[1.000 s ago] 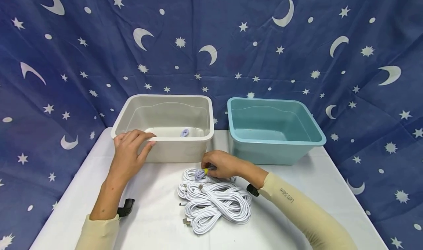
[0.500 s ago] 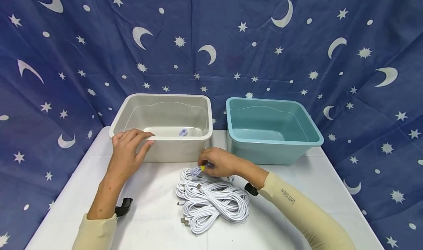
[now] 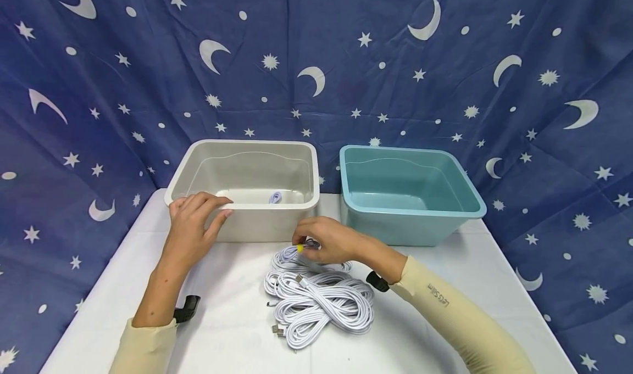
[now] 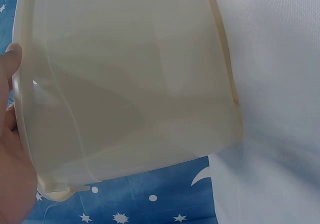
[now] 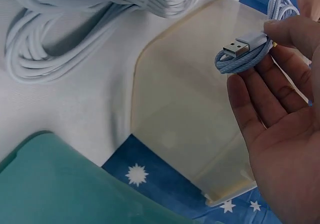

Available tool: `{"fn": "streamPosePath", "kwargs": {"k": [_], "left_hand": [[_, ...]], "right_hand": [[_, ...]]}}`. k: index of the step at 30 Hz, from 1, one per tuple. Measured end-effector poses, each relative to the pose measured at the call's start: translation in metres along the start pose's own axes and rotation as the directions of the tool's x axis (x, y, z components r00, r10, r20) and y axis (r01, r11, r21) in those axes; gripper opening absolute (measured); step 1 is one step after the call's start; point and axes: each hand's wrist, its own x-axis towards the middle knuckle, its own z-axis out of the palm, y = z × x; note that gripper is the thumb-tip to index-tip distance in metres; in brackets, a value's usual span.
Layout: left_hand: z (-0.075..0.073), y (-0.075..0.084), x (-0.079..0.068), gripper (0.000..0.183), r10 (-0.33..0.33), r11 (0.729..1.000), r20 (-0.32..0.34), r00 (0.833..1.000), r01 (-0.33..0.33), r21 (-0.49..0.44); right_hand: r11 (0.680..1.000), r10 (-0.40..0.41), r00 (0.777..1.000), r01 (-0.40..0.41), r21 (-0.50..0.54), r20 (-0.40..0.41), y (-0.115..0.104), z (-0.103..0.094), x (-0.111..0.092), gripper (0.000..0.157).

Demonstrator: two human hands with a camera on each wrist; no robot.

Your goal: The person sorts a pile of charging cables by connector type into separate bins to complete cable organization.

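Observation:
Between the thumb and fingers of my right hand [image 3: 330, 239] is a small coiled lilac USB cable [image 3: 289, 254] with a yellow tie round it. Its metal plug [image 5: 237, 48] shows in the right wrist view, beside the loops. The hand is above the back of a pile of white coiled cables [image 3: 328, 302], near the beige bin's front. My left hand [image 3: 192, 231] grips the front rim of the beige bin [image 3: 269, 223], thumb outside; its other fingertips are partly hidden. Another small lilac cable [image 3: 275, 197] lies on the bin's floor.
A teal bin [image 3: 395, 228] stands right of the beige one, with a narrow gap between them. Both sit at the back of the white-covered table [image 3: 227, 308], close to a blue star-and-moon curtain [image 3: 346, 44].
My right hand has risen slightly and moved a little left with the lilac cable, which is now a bit higher over the pile. The left hand stays on the rim.

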Motion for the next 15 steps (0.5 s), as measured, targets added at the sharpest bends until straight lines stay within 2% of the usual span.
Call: {"fn": "streamPosePath", "kwargs": {"k": [15], "left_hand": [[0.000, 0.001, 0.001, 0.022, -0.014, 1.000, 0.010, 1.000, 0.014, 0.000]], "right_hand": [[0.996, -0.080, 0.993, 0.083, 0.044, -0.082, -0.011, -0.016, 0.004, 0.020]]}}
